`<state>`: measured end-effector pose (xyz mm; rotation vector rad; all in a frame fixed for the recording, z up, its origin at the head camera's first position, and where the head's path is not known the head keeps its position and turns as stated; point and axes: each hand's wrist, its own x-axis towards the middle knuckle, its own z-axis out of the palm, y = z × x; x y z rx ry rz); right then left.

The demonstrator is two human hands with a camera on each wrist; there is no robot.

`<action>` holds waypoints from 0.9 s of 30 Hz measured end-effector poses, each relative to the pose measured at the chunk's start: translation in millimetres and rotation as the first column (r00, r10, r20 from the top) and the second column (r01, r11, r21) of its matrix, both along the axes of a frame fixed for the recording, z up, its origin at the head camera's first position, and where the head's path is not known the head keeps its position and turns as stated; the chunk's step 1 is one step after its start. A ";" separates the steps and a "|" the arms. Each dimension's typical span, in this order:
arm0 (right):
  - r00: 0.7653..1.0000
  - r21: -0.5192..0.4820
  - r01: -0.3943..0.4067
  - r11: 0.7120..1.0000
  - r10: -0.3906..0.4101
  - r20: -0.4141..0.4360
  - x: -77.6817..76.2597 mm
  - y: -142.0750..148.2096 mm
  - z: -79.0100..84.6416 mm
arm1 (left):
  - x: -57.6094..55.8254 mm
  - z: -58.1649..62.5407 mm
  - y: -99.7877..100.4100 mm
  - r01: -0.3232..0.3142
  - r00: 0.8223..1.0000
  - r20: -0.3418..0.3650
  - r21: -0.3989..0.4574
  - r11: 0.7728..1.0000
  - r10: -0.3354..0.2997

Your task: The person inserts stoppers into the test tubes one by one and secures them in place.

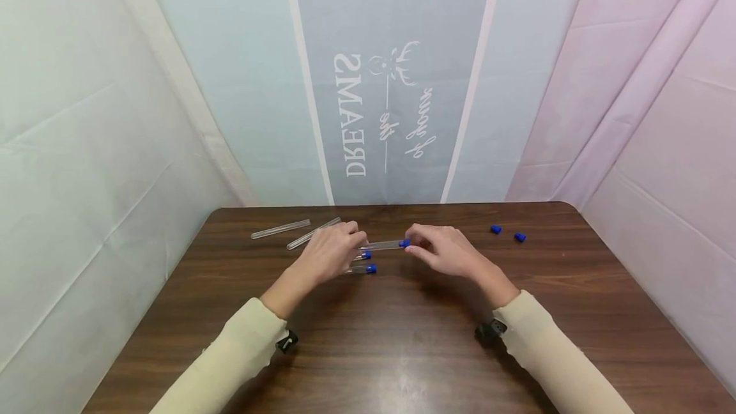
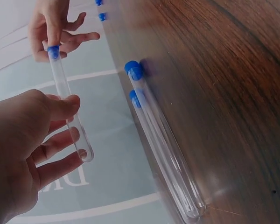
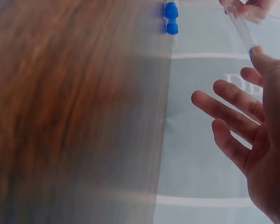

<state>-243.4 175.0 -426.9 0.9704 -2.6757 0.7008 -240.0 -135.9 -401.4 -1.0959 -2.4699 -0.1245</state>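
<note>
My left hand [image 1: 332, 253] holds a clear test tube [image 2: 61, 81] above the table, pinching it between thumb and fingers. Its rounded end points away from the other hand. At the opposite end sits a blue cap [image 2: 53, 51], which the thumb and index finger of my right hand [image 1: 445, 250] pinch. The right hand's other fingers [image 3: 228, 109] are spread apart. Two more capped test tubes [image 2: 165, 144] lie side by side on the table, partly hidden by the left hand in the head view.
Two uncapped tubes [image 1: 280, 229] lie at the back left of the brown wooden table [image 1: 397, 350], one partly behind the left hand. A pair of loose blue caps [image 1: 520, 237] rests at the back right. A printed cloth [image 1: 391, 5] hangs behind the table.
</note>
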 end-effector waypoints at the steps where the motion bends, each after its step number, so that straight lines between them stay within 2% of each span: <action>1: 1.000 -0.002 0.005 1.000 -0.005 0.002 -0.3 2.1 0.0 | -0.7 -1.2 -0.9 -0.003 1.000 0.002 0.006 1.000 0.003; 5: 0.999 -0.005 0.038 0.999 -0.038 -0.006 -2.7 14.3 -0.9 | -2.9 -4.8 -6.2 -0.021 1.000 0.011 0.028 0.999 0.021; 9: 0.994 -0.009 0.088 0.996 -0.088 -0.060 -6.0 29.8 -2.9 | -5.0 -5.1 -12.8 -0.048 0.999 0.015 0.044 0.998 0.048; 17: 0.971 -0.030 0.183 0.983 -0.185 -0.154 -11.2 61.9 -3.9 | -8.8 -3.7 -26.6 -0.099 0.995 0.035 0.052 0.994 0.097; 27: 0.942 -0.053 0.240 0.969 -0.245 -0.230 -12.0 92.2 1.2 | -10.4 -1.6 -41.6 -0.148 0.986 0.085 0.051 0.988 0.143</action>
